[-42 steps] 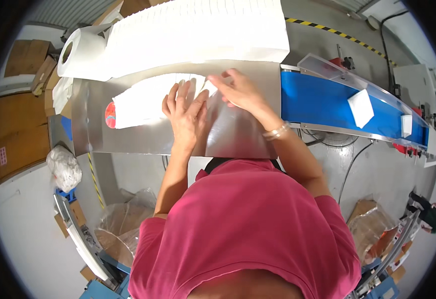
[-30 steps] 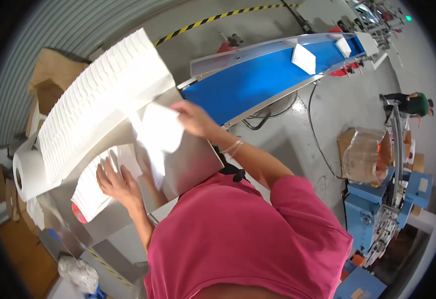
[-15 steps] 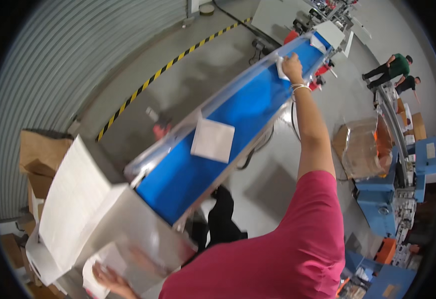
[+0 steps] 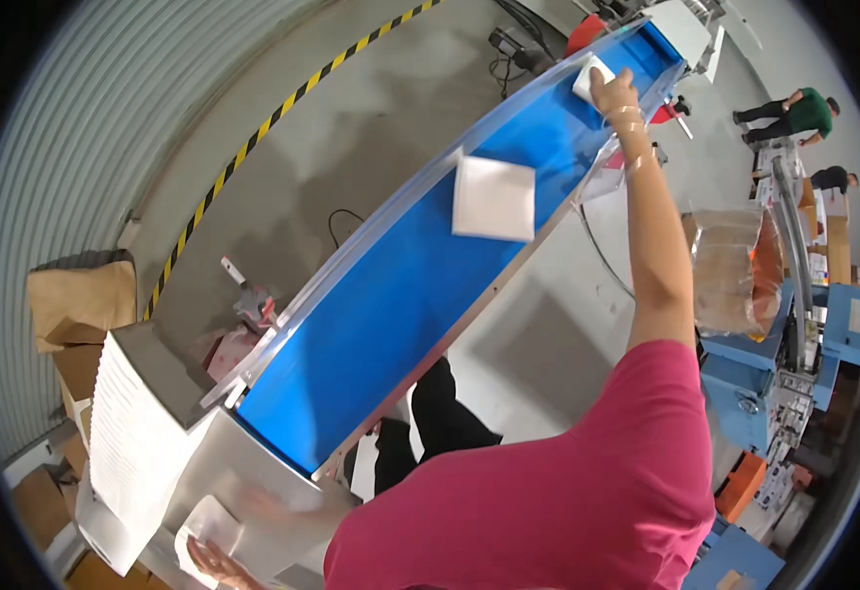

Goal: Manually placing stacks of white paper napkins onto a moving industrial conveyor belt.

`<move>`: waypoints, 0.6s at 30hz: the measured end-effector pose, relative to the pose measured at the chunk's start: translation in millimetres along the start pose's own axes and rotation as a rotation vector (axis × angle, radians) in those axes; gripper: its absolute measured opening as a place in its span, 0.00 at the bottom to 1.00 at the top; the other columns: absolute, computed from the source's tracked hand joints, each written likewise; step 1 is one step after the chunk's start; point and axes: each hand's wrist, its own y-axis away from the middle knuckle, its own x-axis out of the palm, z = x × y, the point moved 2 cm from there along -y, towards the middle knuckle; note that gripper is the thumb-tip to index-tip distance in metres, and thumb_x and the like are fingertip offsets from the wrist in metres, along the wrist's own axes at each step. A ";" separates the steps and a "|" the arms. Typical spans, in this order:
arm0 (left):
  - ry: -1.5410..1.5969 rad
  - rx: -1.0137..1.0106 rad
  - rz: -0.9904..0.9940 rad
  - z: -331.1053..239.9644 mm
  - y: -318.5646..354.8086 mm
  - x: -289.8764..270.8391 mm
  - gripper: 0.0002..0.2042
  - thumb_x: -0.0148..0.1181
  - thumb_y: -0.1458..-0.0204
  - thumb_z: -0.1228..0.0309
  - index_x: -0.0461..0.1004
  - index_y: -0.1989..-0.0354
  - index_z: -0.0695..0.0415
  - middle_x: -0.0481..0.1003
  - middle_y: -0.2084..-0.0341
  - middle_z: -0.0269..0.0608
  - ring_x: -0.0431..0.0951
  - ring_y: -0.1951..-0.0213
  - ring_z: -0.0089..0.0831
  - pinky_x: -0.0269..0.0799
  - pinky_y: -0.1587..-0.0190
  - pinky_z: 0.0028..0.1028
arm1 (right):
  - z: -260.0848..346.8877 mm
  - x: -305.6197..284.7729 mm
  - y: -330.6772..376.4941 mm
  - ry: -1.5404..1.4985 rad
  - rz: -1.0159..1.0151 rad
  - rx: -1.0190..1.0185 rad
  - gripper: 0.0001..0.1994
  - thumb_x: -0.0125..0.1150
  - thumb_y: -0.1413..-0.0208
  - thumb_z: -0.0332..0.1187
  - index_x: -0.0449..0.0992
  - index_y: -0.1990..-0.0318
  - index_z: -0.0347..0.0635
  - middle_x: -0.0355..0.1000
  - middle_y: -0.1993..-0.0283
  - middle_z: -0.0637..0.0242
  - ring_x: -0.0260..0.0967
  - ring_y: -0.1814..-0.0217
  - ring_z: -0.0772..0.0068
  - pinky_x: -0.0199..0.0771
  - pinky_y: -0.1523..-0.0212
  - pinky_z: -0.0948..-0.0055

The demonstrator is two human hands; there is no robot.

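Observation:
At the far part of the blue conveyor belt, my right hand is closed on a white square napkin-like paper stack. Another white paper square lies flat mid-belt, untouched. My left hand is low at the left, beside a metal housing; its fingers curl over the lower edge of a third white paper square. A blurred, hand-like smear shows on the shiny metal near it. To the left stands a long, ribbed row of white folded paper.
Clear plastic side guards edge the belt. Cardboard boxes stand far left, near yellow-black floor tape. Two people are at the right, beyond a plastic-lined box and blue machinery.
The mid-belt paper square has travelled away from me along the belt. A square near the belt's far end has gone from sight. My right hand is slightly farther along; the view has shifted.

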 end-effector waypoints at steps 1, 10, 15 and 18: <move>-0.035 0.076 -0.037 -6.6 0.5 0.4 0.21 0.52 0.43 0.59 0.69 0.46 0.60 0.67 0.46 0.52 0.68 0.45 0.48 0.66 0.45 0.47 | 14.3 -9.2 45.6 -0.089 0.005 -0.158 0.38 0.50 0.45 0.55 0.50 0.42 0.27 0.69 0.59 0.30 0.67 0.53 0.30 0.69 0.53 0.48; -0.054 0.229 -0.081 -5.9 0.1 14.9 0.19 0.50 0.43 0.63 0.71 0.48 0.63 0.68 0.49 0.58 0.68 0.47 0.52 0.63 0.45 0.45 | 4.5 24.2 136.0 -0.341 0.325 0.228 0.51 0.46 0.48 0.63 0.34 0.39 0.19 0.60 0.45 0.27 0.59 0.39 0.36 0.58 0.39 0.61; -0.143 0.307 -0.122 7.1 -1.8 27.8 0.18 0.51 0.44 0.68 0.70 0.47 0.62 0.69 0.50 0.59 0.68 0.48 0.53 0.64 0.47 0.44 | -1.2 39.4 112.3 -0.227 0.324 0.328 0.53 0.50 0.49 0.64 0.31 0.35 0.27 0.57 0.40 0.33 0.53 0.34 0.42 0.52 0.35 0.59; -0.172 0.272 -0.129 -4.2 1.0 25.8 0.17 0.50 0.44 0.69 0.70 0.47 0.61 0.69 0.50 0.59 0.68 0.48 0.53 0.64 0.47 0.44 | 51.7 -2.5 183.5 0.364 -0.249 -0.278 0.33 0.60 0.52 0.51 0.60 0.42 0.45 0.64 0.49 0.42 0.64 0.44 0.49 0.63 0.46 0.49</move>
